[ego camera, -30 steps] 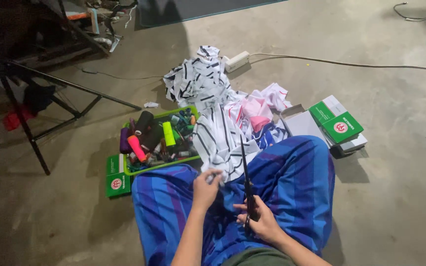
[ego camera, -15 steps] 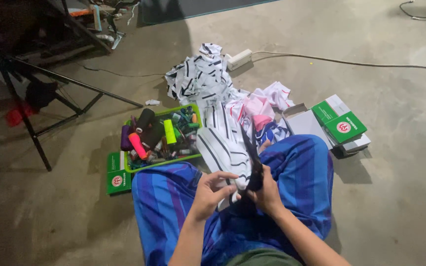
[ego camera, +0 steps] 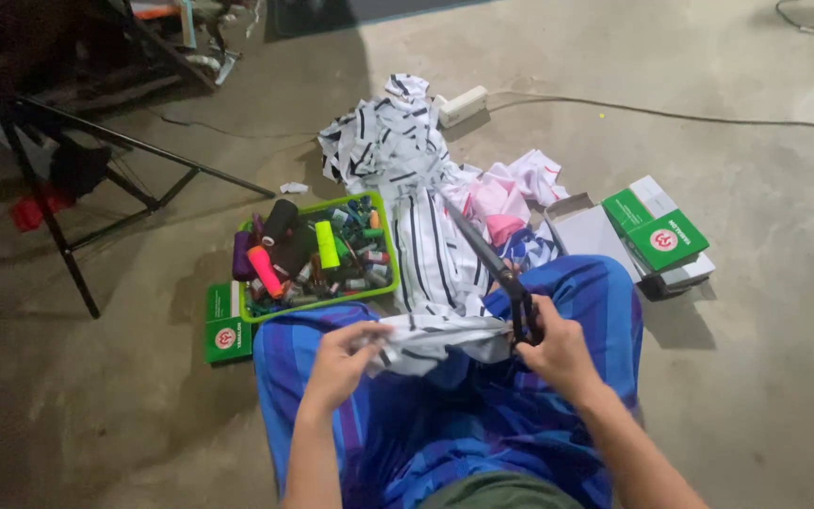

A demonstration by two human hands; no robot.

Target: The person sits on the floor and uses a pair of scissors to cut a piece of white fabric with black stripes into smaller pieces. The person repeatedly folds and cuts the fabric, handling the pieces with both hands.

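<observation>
While the right hand (ego camera: pixel 558 353) keeps its fingers closed through the handles of the black scissors (ego camera: pixel 492 269), the long blades point up toward the middle of the frame and look shut or almost shut; I cannot tell if any cloth is between them. The left hand (ego camera: pixel 341 363) has its fingers curled and pinches one end of the white cloth with black stripes (ego camera: pixel 435 273), which lies over the blue striped lap (ego camera: pixel 445 424) in the lower middle and runs upward to a heap of the same cloth in the upper middle. In my judgement the cutting is only at its start or in an early part: the long strip looks whole, and much cloth is left in the heap, beside some pink and white pieces (ego camera: pixel 511 193). Left of the cloth sits a green-rimmed tray (ego camera: pixel 383 254) full of thread spools in many colours. At the lower left of the tray lies a small flat green box (ego camera: pixel 226 325) with a round red and white mark. At the middle right stands a bigger green and white box (ego camera: pixel 657 236) with a similar round mark, beside an open white box (ego camera: pixel 586 231). A white power strip (ego camera: pixel 462 104) lies at the upper middle on the concrete floor (ego camera: pixel 756 377).
</observation>
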